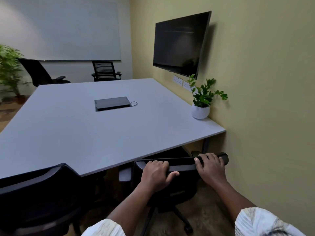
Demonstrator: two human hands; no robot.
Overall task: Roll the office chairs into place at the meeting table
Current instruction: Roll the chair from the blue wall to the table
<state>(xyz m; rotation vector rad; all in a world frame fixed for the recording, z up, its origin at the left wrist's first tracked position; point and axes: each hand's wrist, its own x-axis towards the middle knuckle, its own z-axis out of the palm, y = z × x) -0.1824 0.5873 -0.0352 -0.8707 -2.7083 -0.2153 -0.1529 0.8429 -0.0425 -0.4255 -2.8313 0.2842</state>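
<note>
Both hands grip the top edge of a black office chair at the near right corner of the grey surface. The left hand has its fingers curled over the top of the backrest with the thumb underneath, closed around the rail. The right hand lies further right on the same rail, its fingers wrapped over the top beside the chair's right armrest. The chair's seat is already partly under the surface edge, close to the yellow wall on the right, and its wheeled base shows on the carpet below.

A 2nd black chair stands at the near left, its backrest touching or just beside the surface edge; I cannot tell which. 2 more chairs sit at the far side: one facing in, another turned sideways on the far left.

On the surface are a closed cable box lid in the middle and a small potted plant against the wall. A dark screen hangs above it, and a whiteboard covers the far wall.
</note>
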